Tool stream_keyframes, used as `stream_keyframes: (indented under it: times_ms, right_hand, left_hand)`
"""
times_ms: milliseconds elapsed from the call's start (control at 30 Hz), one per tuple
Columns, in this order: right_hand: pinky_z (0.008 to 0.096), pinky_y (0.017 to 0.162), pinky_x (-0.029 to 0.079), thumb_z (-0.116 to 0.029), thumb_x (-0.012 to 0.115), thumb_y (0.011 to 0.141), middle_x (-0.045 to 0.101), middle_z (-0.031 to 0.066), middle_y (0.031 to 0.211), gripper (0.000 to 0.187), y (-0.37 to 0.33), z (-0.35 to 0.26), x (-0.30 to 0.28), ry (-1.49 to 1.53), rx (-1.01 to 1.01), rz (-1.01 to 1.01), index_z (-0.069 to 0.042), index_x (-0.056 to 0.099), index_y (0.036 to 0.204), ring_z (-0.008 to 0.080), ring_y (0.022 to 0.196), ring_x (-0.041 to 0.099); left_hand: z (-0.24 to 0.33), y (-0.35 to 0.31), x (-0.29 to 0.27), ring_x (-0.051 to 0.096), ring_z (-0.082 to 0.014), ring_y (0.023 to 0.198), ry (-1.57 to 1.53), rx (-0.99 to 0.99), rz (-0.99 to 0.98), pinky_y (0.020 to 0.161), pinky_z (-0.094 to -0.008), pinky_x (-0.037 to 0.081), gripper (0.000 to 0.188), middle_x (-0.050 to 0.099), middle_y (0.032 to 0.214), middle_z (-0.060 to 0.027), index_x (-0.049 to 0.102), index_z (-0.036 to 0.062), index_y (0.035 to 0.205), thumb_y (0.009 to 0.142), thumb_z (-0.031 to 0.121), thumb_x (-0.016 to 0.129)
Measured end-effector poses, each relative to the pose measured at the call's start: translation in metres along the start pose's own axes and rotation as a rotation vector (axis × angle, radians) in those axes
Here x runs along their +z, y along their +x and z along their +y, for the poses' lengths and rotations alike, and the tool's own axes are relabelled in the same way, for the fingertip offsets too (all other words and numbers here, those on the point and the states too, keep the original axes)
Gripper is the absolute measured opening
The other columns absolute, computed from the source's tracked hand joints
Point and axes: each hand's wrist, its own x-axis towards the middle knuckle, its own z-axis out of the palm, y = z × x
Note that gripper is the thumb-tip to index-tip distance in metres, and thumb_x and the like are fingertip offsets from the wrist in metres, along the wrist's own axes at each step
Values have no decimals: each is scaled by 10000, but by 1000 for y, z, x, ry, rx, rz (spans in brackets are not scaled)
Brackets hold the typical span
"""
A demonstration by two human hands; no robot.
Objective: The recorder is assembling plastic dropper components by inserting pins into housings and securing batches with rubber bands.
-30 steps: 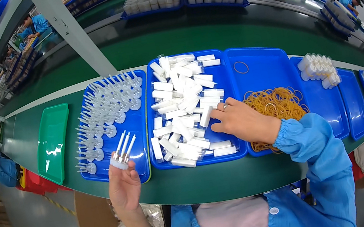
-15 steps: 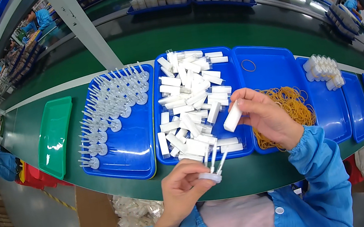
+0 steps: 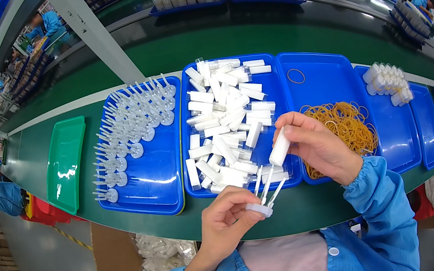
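Note:
My left hand [image 3: 224, 220] pinches a round translucent base [image 3: 260, 209] between thumb and fingers. Several thin white prongs [image 3: 276, 192] rise from this base, tilted up to the right. A white rectangular block [image 3: 280, 148] is pinched in my right hand [image 3: 316, 144], its lower end at the tip of one prong; whether the prong has entered it I cannot tell. Behind my hands, a blue tray [image 3: 273, 91] bears a heap of similar white blocks [image 3: 225, 148], some with clear film at their ends.
Pronged bases stand in rows in the left blue tray [image 3: 157, 191], beside a green tray [image 3: 67, 166]. To the right, a blue tray [image 3: 322, 75] holds yellow rubber bands [image 3: 350, 127]; beyond it is a cluster of white pieces [image 3: 388, 83]. An open carton [image 3: 115, 267] stands below the table edge.
My left hand has moved slightly right and brought the prongs up to the block. In my right hand the block has tilted, its lower end now meeting a prong tip.

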Motion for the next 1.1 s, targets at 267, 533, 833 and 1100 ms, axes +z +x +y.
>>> stream_keyframes:
  times_ms: [267, 533, 833, 1100]
  right_hand:
    - [282, 906, 442, -146, 613, 928, 631, 38, 1024, 201, -6, 3, 3, -34, -22, -26, -54, 575, 1102, 114, 991, 572]
    - [269, 900, 437, -129, 643, 909, 636, 48, 1015, 213, -19, -6, 9, -175, -110, -67, -38, 573, 1088, 107, 1002, 566]
    - [269, 902, 452, -135, 629, 925, 621, 61, 1073, 233, -28, 8, 26, -143, -30, -105, -13, 575, 1116, 109, 1037, 558]
    - [398, 956, 401, -111, 591, 868, 612, 72, 1112, 312, 27, 4, 11, -1453, -716, -9, -85, 610, 1178, 241, 1080, 551]
  left_hand:
    - [-6, 3, -1, 635, -173, 970, 90, 30, -4, 825, -293, 543, 203, 570, 1060, -103, 605, -33, 1048, 856, -27, 672]
    - [-15, 2, 0, 625, -157, 943, 63, 37, 54, 829, -292, 531, 206, 564, 1040, -97, 565, -18, 1017, 847, -37, 679]
    - [-21, 6, 0, 617, -157, 975, 91, 106, 40, 840, -294, 534, 220, 552, 1056, -90, 568, -23, 1034, 843, -51, 675]
    - [-10, 8, -17, 628, -152, 917, 130, 139, 191, 814, -281, 545, 217, 563, 1009, -82, 577, -24, 994, 815, -79, 687]
